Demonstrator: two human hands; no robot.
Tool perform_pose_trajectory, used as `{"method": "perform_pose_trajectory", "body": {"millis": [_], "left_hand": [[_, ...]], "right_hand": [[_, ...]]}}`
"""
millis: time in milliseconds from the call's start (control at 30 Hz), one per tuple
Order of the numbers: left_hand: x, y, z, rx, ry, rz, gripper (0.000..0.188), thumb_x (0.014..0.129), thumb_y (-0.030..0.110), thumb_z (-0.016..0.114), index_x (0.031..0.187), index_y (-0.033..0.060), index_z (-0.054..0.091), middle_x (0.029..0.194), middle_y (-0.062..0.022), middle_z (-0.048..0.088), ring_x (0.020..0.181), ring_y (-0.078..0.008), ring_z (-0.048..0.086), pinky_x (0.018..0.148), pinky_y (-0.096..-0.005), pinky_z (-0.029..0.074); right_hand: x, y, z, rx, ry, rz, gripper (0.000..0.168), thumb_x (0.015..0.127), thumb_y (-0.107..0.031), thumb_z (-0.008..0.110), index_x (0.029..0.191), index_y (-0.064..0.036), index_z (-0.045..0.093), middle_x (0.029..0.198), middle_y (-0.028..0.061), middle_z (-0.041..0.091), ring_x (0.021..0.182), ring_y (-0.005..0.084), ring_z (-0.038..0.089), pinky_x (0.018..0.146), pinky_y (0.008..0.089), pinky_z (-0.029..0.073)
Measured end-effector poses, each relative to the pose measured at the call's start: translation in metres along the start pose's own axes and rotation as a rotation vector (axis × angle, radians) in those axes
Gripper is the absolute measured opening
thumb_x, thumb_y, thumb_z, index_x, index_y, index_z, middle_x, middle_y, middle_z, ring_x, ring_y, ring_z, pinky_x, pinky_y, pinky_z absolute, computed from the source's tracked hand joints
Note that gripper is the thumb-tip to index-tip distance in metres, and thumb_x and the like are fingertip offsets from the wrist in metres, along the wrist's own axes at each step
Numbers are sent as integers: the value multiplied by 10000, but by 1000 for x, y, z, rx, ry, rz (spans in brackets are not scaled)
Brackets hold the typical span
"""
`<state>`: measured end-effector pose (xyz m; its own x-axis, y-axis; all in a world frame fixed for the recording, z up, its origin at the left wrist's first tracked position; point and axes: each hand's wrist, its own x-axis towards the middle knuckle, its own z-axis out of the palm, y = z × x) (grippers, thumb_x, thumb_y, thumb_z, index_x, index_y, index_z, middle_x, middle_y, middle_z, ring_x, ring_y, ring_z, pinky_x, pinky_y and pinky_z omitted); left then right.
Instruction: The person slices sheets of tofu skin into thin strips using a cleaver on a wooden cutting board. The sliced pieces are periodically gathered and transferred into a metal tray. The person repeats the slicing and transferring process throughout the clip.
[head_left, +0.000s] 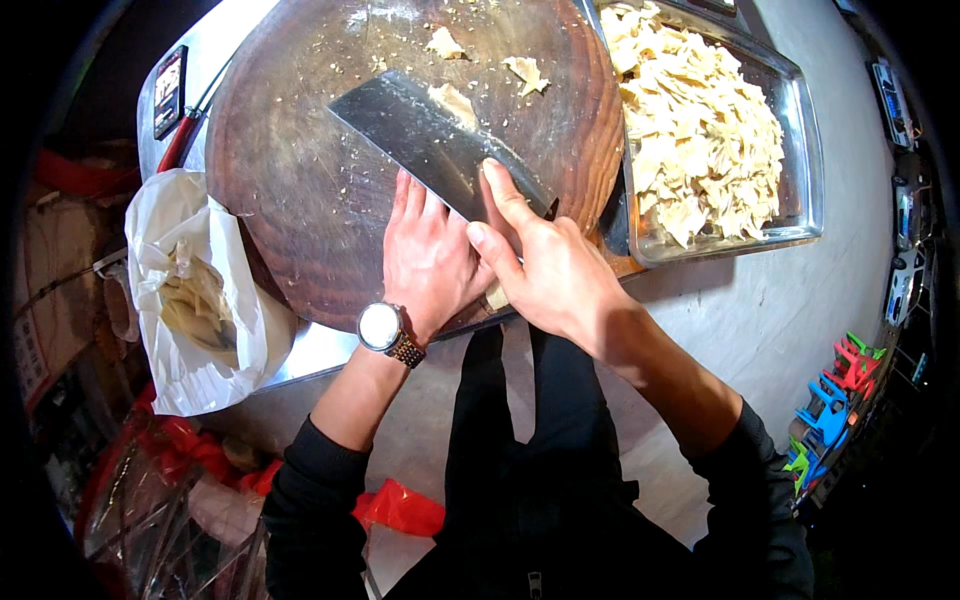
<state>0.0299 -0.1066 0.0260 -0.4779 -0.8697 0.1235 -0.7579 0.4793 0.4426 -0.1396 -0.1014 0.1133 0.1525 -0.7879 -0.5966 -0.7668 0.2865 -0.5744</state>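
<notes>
On a round wooden chopping block (315, 172) lies the broad blade of a cleaver (420, 135), tilted across the wood. My right hand (555, 262) grips the cleaver, with the index finger and thumb on the blade; the handle is hidden under the hand. Back up, my left hand (431, 259) rests with its fingertips at the blade's near edge; whether something lies under its palm cannot be seen. A pale thin piece (496, 295) shows between my hands near the block's front edge. Beyond the blade lie a pale scrap (445, 43), another scrap (527, 73) and crumbs.
Right of the block, a metal tray (814, 165) holds a heap of pale sliced pieces (697, 127). At left stand a white plastic bag (240, 307) with pale pieces inside, a phone (170, 91) and a red-handled tool (178, 142). Red plastic (405, 508) lies on the floor.
</notes>
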Motion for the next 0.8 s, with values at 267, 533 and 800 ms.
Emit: {"method": "perform_pose_trajectory", "body": {"millis": [267, 533, 800], "left_hand": [[0, 1, 2, 44, -26, -33, 759, 933, 394, 652, 1506, -86, 517, 1503, -364, 517, 1480, -529, 442, 1303, -594, 276], [6, 9, -2, 85, 64, -37, 811, 929, 393, 660, 1563, -70, 457, 1623, -361, 414, 1564, -487, 365, 1316, -557, 263], [-1, 4, -1, -92, -21, -52, 525, 916, 436, 724, 1296, 74, 732, 1331, -213, 668, 1315, -432, 583, 1222, -573, 384]], "right_hand": [[35, 13, 4, 60, 117, -272, 724, 1130, -412, 504, 1657, 47, 317, 904, 381, 725, 871, 510, 767, 814, 563, 629], [69, 6, -40, 178, 52, -363, 696, 1156, -467, 424, 1631, 40, 385, 1447, 364, 604, 1312, 426, 665, 1128, 448, 540], [-42, 47, -3, 126, 73, -302, 692, 1121, -386, 546, 1684, -58, 311, 872, 401, 693, 837, 564, 725, 769, 609, 594]]}}
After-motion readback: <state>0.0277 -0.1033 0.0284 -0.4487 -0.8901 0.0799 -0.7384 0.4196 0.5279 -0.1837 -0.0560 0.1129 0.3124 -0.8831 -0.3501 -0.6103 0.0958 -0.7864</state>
